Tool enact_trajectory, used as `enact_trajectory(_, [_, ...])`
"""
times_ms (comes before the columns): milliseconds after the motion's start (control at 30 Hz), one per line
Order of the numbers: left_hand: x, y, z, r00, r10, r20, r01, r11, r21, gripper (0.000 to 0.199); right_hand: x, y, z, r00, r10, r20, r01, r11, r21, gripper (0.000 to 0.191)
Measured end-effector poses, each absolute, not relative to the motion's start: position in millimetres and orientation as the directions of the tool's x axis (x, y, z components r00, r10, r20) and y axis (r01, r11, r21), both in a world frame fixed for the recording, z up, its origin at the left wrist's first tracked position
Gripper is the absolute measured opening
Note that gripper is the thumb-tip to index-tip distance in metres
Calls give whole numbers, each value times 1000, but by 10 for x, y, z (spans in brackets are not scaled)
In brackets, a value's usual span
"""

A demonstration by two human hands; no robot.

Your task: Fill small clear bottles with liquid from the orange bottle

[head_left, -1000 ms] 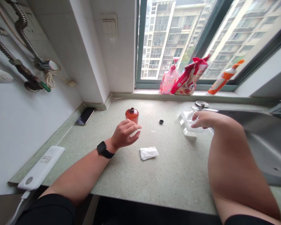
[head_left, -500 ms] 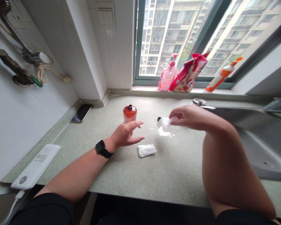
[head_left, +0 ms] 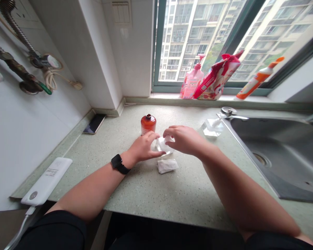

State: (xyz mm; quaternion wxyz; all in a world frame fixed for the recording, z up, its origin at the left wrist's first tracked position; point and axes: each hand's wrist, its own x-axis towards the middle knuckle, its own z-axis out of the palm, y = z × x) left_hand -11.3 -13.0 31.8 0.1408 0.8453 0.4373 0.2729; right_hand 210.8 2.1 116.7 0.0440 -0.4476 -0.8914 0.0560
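A clear, square-edged container (head_left: 161,147) stands between my hands, just right of the red-brown bottle. My right hand (head_left: 184,139) reaches over its top right, fingers curled onto its upper part. My left hand (head_left: 143,146) is at its left side, index finger and thumb spread apart; whether they touch it is hard to tell. The uncapped red-brown bottle (head_left: 148,124) is upright behind my left hand. A folded white cloth or tissue (head_left: 167,166) lies in front of the container. Farther right, near the sink, is a second clear container (head_left: 211,128) with a whitish top.
The steel sink (head_left: 284,146) is at right, with its faucet (head_left: 234,114) behind. A phone (head_left: 94,124) and a white power bank (head_left: 47,180) with a cable lie at left. On the sill stand a pink pump bottle (head_left: 191,82), a red bag (head_left: 216,78) and an orange-white bottle (head_left: 255,83).
My right hand has moved left, bringing a clear container beside my left hand. The second clear container by the sink now shows. The small black cap is no longer visible. The view has shifted slightly.
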Motion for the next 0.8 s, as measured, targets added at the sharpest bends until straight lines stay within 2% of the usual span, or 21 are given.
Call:
enact_trajectory(133, [-90,-144,346,437,849,297,705,-528,473,67,2095,12,1141,-575,818,24,810,573,-126,22])
enact_trajectory(333, [-53,-165,363,399,884,244,753,-468,462,70,2006,-33,1157,-477,879,7,878,476,-40,23])
enact_trajectory(467, [-35,-157,359,385,888,249,767,-459,449,74,1988,11,1131,-537,843,12,843,537,-16,18])
enact_trajectory(600, [-32,-155,376,403,881,249,757,-474,450,69,2064,81,1086,-644,765,18,761,642,-93,7])
enact_trajectory(700, [-37,-160,385,414,876,246,743,-482,464,67,2136,95,1065,-708,705,33,692,702,-167,21])
enact_trajectory(800, [-44,-161,373,412,876,252,734,-483,478,68,2160,70,1057,-690,721,62,702,687,-188,40])
